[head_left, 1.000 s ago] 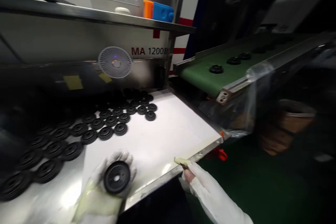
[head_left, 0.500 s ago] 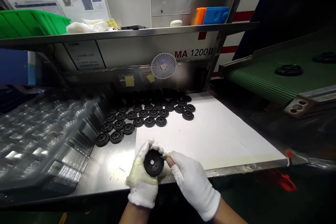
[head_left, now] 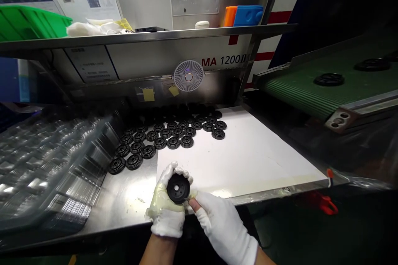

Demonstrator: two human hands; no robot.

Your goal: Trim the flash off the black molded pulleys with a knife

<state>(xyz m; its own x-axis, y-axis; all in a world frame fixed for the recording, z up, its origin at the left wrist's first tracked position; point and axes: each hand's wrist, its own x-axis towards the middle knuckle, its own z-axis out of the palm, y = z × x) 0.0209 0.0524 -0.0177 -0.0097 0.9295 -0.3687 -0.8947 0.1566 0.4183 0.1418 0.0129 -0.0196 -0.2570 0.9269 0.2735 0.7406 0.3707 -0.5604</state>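
Note:
In my gloved left hand, closed around its rim, is a round black plastic wheel with a hole at its centre, its face toward me. Over the front edge of the bench, my gloved right hand is pinched at the wheel's lower right rim. A bare thumb tip shows at that glove; whatever lies between its fingers is too small to make out. Several similar black ridged wheels lie in rows on the metal bench and the white sheet beyond my hands.
Stacked clear plastic trays fill the left side. On the right, a green conveyor belt carries black wheels. A shelf holds a green bin; a small fan hangs below. Red-handled tools hang at the front edge.
My right hand has slid from the wheel's right side down to its lower right rim. The wheel stays in my left hand. The whole view has shifted slightly.

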